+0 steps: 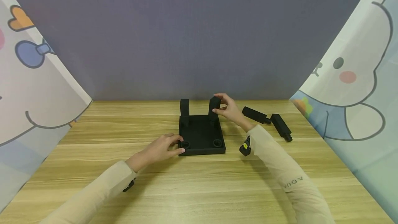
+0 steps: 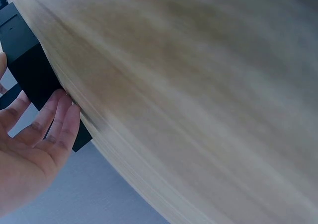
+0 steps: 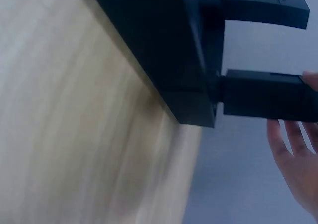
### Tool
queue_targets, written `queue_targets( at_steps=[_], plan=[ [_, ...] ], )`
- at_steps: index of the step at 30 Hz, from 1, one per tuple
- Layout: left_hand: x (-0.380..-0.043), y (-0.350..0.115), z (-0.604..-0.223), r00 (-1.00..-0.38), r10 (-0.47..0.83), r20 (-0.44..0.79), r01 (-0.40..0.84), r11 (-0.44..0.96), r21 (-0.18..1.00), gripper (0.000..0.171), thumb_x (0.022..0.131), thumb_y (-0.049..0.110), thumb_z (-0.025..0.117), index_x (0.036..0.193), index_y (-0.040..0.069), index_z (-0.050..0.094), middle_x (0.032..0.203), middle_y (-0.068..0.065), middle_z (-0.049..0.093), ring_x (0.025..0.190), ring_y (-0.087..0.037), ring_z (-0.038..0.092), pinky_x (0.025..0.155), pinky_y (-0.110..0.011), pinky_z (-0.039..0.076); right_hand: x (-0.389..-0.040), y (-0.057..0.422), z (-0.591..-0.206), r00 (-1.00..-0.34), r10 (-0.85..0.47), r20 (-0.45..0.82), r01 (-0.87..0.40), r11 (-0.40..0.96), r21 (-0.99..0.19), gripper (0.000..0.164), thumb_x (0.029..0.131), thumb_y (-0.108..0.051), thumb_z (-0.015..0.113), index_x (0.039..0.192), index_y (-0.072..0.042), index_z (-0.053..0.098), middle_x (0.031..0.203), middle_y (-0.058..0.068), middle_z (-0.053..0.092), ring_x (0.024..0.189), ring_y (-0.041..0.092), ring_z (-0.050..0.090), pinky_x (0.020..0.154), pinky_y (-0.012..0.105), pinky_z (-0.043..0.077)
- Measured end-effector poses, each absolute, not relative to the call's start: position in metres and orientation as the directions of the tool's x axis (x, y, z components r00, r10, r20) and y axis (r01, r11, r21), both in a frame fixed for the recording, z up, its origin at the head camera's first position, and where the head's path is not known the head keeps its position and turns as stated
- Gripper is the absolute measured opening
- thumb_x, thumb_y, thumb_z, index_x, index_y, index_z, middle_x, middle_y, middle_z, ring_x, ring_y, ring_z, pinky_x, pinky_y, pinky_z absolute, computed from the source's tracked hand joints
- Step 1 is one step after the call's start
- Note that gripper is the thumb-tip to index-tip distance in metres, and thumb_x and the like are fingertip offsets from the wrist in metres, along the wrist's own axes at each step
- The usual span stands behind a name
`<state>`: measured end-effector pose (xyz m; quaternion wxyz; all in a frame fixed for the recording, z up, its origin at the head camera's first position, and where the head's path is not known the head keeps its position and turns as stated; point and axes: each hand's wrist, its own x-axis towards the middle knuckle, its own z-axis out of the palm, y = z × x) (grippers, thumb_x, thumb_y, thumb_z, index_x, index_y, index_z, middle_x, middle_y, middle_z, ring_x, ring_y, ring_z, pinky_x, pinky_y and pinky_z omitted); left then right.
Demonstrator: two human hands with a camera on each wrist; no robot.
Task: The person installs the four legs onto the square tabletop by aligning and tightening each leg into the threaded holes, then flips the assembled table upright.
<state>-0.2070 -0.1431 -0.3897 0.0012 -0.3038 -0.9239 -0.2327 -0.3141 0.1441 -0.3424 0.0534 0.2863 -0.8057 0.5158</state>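
A black square tabletop (image 1: 201, 137) with a raised rim and round corner sockets lies underside up on the table. One black leg (image 1: 185, 109) stands upright in its far left corner. At the far right corner, my right hand (image 1: 229, 109) holds a second leg (image 1: 214, 106) between thumb and fingers near its upper end. The right wrist view shows this held leg (image 3: 263, 96) lined up with the corner, a narrow neck between them. My left hand (image 1: 163, 147) grips the near left corner of the tabletop, thumb on the front edge, fingers along the left side.
Two more black legs lie on the wooden table to the right, one leg (image 1: 254, 114) slanting near the right hand, the other leg (image 1: 281, 126) beyond it, both with threaded ends. A grey panel (image 1: 192, 44) rises behind the table. Printed cloths flank both sides.
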Motion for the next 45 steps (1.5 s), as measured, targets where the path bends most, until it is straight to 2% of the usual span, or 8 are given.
queue_targets(
  at_steps=[5, 10, 16, 23, 29, 36, 39, 45],
  plan=[
    [-0.207, -0.143, -0.389, -0.814, 0.562, 0.146, 0.564, 0.705, 0.430, 0.038, 0.088, 0.038, 0.059, 0.115, 0.012, 0.058, 0.110, -0.008, 0.061, 0.093, -0.019, 0.061, 0.076, -0.032, 0.052, -0.324, 0.151, -0.346, -0.812, -0.451, 0.372, -0.525, 0.285, -0.802, 0.052, 0.081, -0.012, 0.069, 0.129, -0.010, 0.046, 0.121, 0.012, 0.053, 0.098, 0.025, 0.055, 0.081, 0.039, 0.050],
    [-0.207, -0.144, -0.388, -0.813, 0.563, 0.150, 0.566, 0.703, 0.430, 0.038, 0.088, 0.038, 0.059, 0.115, 0.012, 0.058, 0.110, -0.008, 0.061, 0.093, -0.019, 0.061, 0.076, -0.032, 0.052, -0.325, 0.149, -0.350, -0.828, -0.386, 0.406, -0.531, 0.311, -0.788, 0.054, 0.078, -0.015, 0.073, 0.125, -0.003, 0.047, 0.114, 0.015, 0.054, 0.094, 0.026, 0.056, 0.074, 0.035, 0.052],
    [-0.208, -0.144, -0.389, -0.810, 0.566, 0.153, 0.571, 0.701, 0.427, 0.038, 0.088, 0.039, 0.059, 0.115, 0.012, 0.058, 0.110, -0.008, 0.061, 0.093, -0.019, 0.061, 0.076, -0.032, 0.052, -0.318, 0.141, -0.349, -0.877, -0.297, 0.377, -0.468, 0.350, -0.811, 0.056, 0.078, -0.008, 0.072, 0.126, 0.001, 0.045, 0.122, 0.021, 0.048, 0.099, 0.035, 0.054, 0.076, 0.044, 0.051],
    [-0.208, -0.144, -0.390, -0.809, 0.567, 0.152, 0.572, 0.701, 0.427, 0.037, 0.088, 0.039, 0.059, 0.115, 0.012, 0.058, 0.109, -0.008, 0.061, 0.092, -0.019, 0.061, 0.075, -0.031, 0.052, -0.296, 0.136, -0.327, -0.871, -0.319, 0.373, -0.476, 0.362, -0.801, 0.054, 0.079, 0.002, 0.068, 0.125, 0.011, 0.041, 0.124, 0.028, 0.045, 0.104, 0.041, 0.050, 0.081, 0.052, 0.047],
    [-0.207, -0.144, -0.391, -0.810, 0.566, 0.155, 0.572, 0.702, 0.424, 0.037, 0.088, 0.038, 0.059, 0.114, 0.012, 0.058, 0.108, -0.008, 0.061, 0.091, -0.018, 0.061, 0.075, -0.030, 0.052, -0.303, 0.143, -0.323, -0.850, -0.414, 0.325, -0.484, 0.373, -0.792, 0.055, 0.081, 0.001, 0.066, 0.128, 0.007, 0.040, 0.129, 0.027, 0.043, 0.111, 0.041, 0.047, 0.087, 0.054, 0.044],
    [-0.207, -0.144, -0.392, -0.809, 0.565, 0.158, 0.573, 0.702, 0.423, 0.036, 0.088, 0.039, 0.059, 0.113, 0.013, 0.058, 0.106, -0.006, 0.061, 0.089, -0.016, 0.060, 0.073, -0.029, 0.051, -0.330, 0.155, -0.338, -0.789, -0.502, 0.356, -0.552, 0.323, -0.769, 0.049, 0.081, 0.000, 0.066, 0.126, 0.001, 0.046, 0.121, 0.023, 0.052, 0.104, 0.036, 0.053, 0.086, 0.054, 0.046],
    [-0.207, -0.144, -0.392, -0.810, 0.565, 0.160, 0.573, 0.703, 0.421, 0.036, 0.088, 0.039, 0.059, 0.113, 0.013, 0.059, 0.105, -0.005, 0.061, 0.088, -0.014, 0.059, 0.073, -0.028, 0.051, -0.330, 0.154, -0.340, -0.777, -0.501, 0.380, -0.570, 0.305, -0.763, 0.046, 0.081, 0.001, 0.066, 0.123, 0.001, 0.049, 0.115, 0.023, 0.055, 0.099, 0.036, 0.056, 0.084, 0.054, 0.047],
    [-0.208, -0.145, -0.393, -0.811, 0.563, 0.160, 0.572, 0.705, 0.419, 0.037, 0.088, 0.040, 0.059, 0.114, 0.013, 0.058, 0.106, -0.005, 0.061, 0.088, -0.014, 0.059, 0.072, -0.028, 0.051, -0.327, 0.149, -0.345, -0.820, -0.401, 0.409, -0.555, 0.379, -0.740, 0.044, 0.079, -0.008, 0.071, 0.119, -0.005, 0.053, 0.109, 0.019, 0.058, 0.096, 0.032, 0.058, 0.078, 0.050, 0.049]
  ],
)
